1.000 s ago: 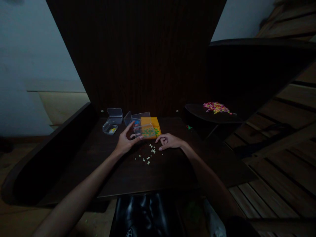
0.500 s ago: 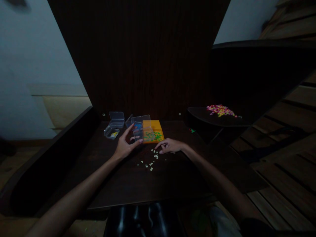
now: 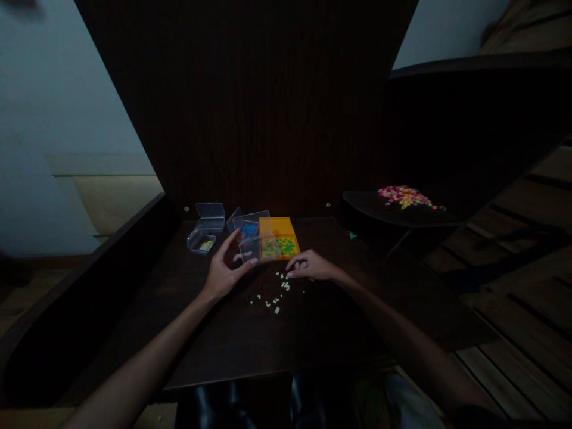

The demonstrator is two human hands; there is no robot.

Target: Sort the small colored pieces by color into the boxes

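My left hand grips the near edge of a clear plastic box, thumb in front and fingers behind; its lid stands raised at the back. The box overlaps the left part of an orange tray holding small green pieces. Just in front of the tray is my right hand, its thumb and fingertips pinched together. Whatever may be between them is too small to make out. Small pale pieces lie scattered on the dark tabletop under and left of those fingertips.
Further left, an open clear case contains yellow and white bits, with another open clear case behind it. Blue pieces show behind the held box. Multicoloured pieces are heaped on a raised shelf at right. A dark panel rises behind.
My right hand's fingers have drawn together into a pinch near the pale pieces. My left hand keeps its hold on the clear box. The view has shifted slightly.
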